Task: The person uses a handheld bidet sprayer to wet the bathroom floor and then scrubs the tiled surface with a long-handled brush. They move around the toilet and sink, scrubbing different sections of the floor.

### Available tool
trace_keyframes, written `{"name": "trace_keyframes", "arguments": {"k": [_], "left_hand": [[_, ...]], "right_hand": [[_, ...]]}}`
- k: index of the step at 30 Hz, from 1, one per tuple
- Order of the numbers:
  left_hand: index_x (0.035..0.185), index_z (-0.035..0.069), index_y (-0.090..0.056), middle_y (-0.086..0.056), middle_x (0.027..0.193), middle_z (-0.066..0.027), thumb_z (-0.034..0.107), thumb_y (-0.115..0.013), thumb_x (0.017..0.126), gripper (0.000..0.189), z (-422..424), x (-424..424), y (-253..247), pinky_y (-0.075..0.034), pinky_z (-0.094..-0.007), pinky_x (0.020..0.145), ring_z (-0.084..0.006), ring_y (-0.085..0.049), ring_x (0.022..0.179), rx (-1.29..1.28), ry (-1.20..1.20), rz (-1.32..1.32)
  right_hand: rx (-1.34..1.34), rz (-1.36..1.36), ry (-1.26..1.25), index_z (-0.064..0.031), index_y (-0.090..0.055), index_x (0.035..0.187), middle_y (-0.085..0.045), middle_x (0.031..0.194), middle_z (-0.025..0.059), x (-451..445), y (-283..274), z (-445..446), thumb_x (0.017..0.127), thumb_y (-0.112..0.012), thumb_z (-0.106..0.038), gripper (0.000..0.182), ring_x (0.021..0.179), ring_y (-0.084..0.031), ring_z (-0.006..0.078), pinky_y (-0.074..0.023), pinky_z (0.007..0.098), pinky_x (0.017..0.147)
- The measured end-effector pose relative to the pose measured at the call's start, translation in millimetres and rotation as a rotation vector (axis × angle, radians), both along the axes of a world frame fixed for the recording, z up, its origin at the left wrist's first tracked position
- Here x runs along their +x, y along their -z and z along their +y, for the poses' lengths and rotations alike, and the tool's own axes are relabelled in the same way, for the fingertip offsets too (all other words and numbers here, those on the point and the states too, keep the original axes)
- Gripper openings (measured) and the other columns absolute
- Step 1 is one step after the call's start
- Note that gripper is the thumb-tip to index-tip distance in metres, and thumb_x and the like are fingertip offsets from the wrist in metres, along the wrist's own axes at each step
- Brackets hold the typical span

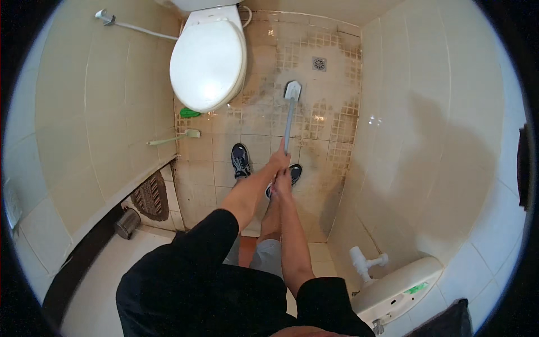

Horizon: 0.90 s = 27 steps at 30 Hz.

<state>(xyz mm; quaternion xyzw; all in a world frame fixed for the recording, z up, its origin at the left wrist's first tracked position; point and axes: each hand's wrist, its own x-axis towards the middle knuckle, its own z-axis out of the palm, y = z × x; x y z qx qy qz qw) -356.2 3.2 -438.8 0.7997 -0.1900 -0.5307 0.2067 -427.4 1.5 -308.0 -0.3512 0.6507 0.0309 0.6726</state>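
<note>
A long-handled scrub brush (292, 90) with a white head rests on the wet, stained tile floor, a little below the round-holed floor drain (319, 64). Both hands grip its grey pole. My left hand (280, 161) is the farther one along the pole, one finger stretched along it. Close behind, my right hand (283, 181) is closed round the handle's near end, which the fingers mostly hide. Brown grime marks the small square tiles around the brush head.
A white toilet (208, 65) with its lid down stands at the upper left. Beside it are a green scrubbing pad (189, 113) and a pale green brush (193, 133) against the wall. A washbasin (396, 290) with a white drainpipe is at the lower right.
</note>
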Motion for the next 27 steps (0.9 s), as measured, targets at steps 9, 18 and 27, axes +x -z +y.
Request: {"name": "trace_keyframes", "arguments": {"k": [9, 18, 27], "left_hand": [[0.165, 0.022, 0.006, -0.063, 0.121, -0.0394, 0.035, -0.055, 0.100, 0.090, 105.2, -167.2, -38.5, -0.050, -0.0540, 0.097, -0.0535, -0.063, 0.110, 0.231, 0.007, 0.229], [0.164, 0.016, 0.001, -0.068, 0.110, -0.0350, 0.028, -0.058, 0.098, 0.090, -114.8, -98.0, 4.2, -0.052, -0.0548, 0.092, -0.0529, -0.066, 0.105, -0.059, 0.114, 0.064], [0.164, 0.022, 0.012, -0.065, 0.115, -0.0390, 0.031, -0.059, 0.098, 0.097, -18.3, -193.2, -54.6, -0.051, -0.0530, 0.094, -0.0529, -0.065, 0.106, 0.225, 0.051, 0.140]], "right_hand": [[0.056, 0.335, -0.282, -0.0103, -0.043, 0.154, -0.071, 0.110, 0.0141, -156.0, -40.1, 92.3, 0.111, -0.042, -0.034, 0.049, 0.087, -0.068, 0.0227, -0.0533, 0.0379, 0.075], [-0.174, -0.003, 0.095, -0.0022, -0.051, 0.136, -0.058, 0.070, 0.0033, -104.1, 41.9, -82.3, 0.111, -0.041, -0.043, 0.049, 0.051, -0.053, 0.0135, -0.0417, 0.0324, 0.044], [-0.018, 0.097, -0.054, -0.0082, -0.052, 0.140, -0.059, 0.071, 0.0033, -224.6, 28.2, -4.6, 0.109, -0.048, -0.042, 0.047, 0.050, -0.053, 0.0152, -0.0431, 0.0333, 0.046]]}}
